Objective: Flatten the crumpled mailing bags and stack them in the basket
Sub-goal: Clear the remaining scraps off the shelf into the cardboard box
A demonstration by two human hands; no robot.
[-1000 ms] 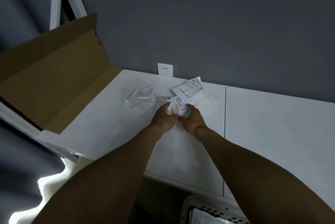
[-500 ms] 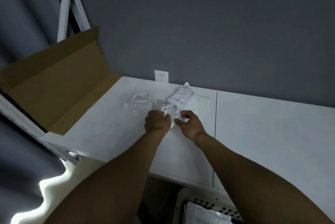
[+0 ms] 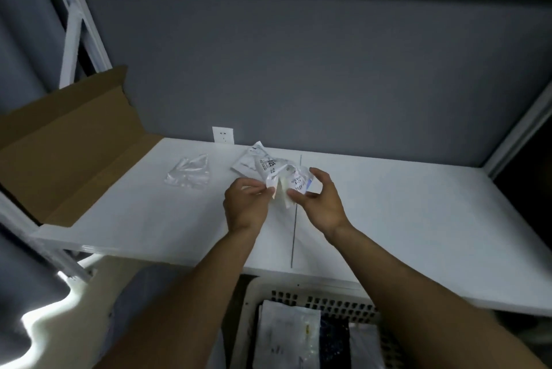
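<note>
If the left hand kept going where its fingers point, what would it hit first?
The left hand pinches the crumpled mailing bag, so that comes first; beyond it, probably the right hand, though depth is unclear.

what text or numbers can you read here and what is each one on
"005" (probably; sideways, creased): label on the crumpled white plastic mailing bag, pinched by the left hand and right hand.
Barcode and small print on that label: too blurred to read.
Marks on the flat white bag behind it: too small.
Marks on the flattened bags in the white perforated basket: unreadable.
</note>
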